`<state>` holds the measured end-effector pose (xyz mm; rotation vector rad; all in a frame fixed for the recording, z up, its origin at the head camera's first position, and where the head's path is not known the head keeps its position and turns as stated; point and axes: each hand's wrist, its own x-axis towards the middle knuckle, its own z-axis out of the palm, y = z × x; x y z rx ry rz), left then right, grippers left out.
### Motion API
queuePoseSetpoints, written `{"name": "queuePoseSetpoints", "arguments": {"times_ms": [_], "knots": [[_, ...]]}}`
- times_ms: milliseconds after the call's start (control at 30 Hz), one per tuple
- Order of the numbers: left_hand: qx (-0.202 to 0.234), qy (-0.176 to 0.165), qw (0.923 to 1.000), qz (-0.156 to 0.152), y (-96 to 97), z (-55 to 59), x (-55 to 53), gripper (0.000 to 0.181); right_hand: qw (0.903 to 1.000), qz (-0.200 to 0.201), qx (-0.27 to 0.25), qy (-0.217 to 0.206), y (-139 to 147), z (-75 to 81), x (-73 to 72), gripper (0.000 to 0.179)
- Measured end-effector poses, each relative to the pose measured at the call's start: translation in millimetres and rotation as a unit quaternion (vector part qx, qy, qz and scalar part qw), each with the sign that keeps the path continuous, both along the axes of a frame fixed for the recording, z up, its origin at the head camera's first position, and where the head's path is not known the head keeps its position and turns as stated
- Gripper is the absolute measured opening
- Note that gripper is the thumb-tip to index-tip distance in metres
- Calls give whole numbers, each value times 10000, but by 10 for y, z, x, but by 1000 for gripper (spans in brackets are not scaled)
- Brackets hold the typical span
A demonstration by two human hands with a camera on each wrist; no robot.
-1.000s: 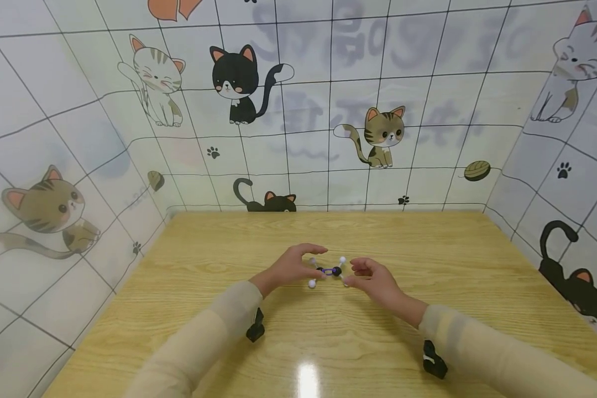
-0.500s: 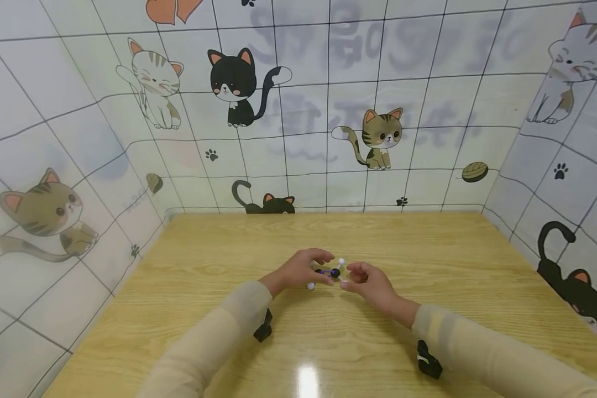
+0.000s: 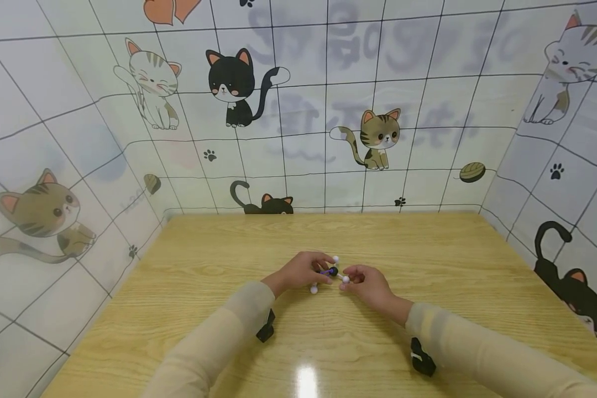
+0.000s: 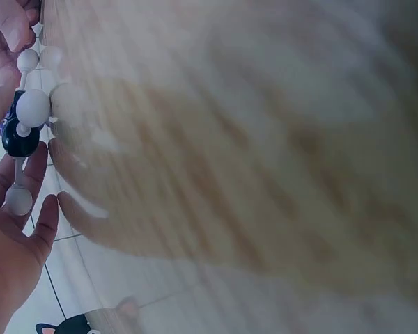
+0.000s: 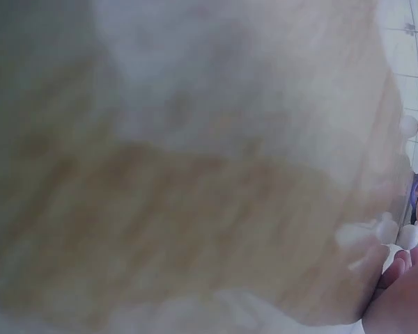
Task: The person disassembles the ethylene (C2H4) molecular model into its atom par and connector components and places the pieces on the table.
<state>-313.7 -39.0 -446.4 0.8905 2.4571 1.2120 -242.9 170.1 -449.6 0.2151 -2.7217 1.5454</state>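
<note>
A ball-and-stick molecular model (image 3: 334, 271) with black and white balls and purple connectors sits between both hands, close above the wooden table. My left hand (image 3: 299, 271) grips it from the left, thumb on the near side and fingers on the far side, hiding part of it. With thumb and fingertips my right hand (image 3: 373, 284) pinches around the lower right white ball (image 3: 345, 279). In the left wrist view, a black ball (image 4: 19, 139) and several white balls stand between the fingers. The right wrist view catches a white ball (image 5: 409, 236) beside bent fingers at its edge.
The glossy wood-grain table (image 3: 403, 237) carries reflections. White panels with cat drawings enclose it at the back (image 3: 303, 155) and both sides. A black wrist camera (image 3: 265, 327) hangs under the left sleeve, another (image 3: 422, 358) under the right.
The left hand has moved a little right and closed further over the model. The right hand has come slightly left, to the white ball. The model has turned slightly.
</note>
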Motion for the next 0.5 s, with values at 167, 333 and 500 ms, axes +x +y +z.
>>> {"name": "queuePoseSetpoints", "arguments": {"times_ms": [167,333,500], "knots": [[-81,-4,10000,4,26,-16,-24,42,9999,-85,127,-33,-11,9,-6,28],[-218,125,9997,21,52,-11,-27,39,9997,-84,214,4,-24,32,9,23],[-238,291,9993,-58,82,-18,-37,36,9993,-104,343,130,-40,62,32,14]]}}
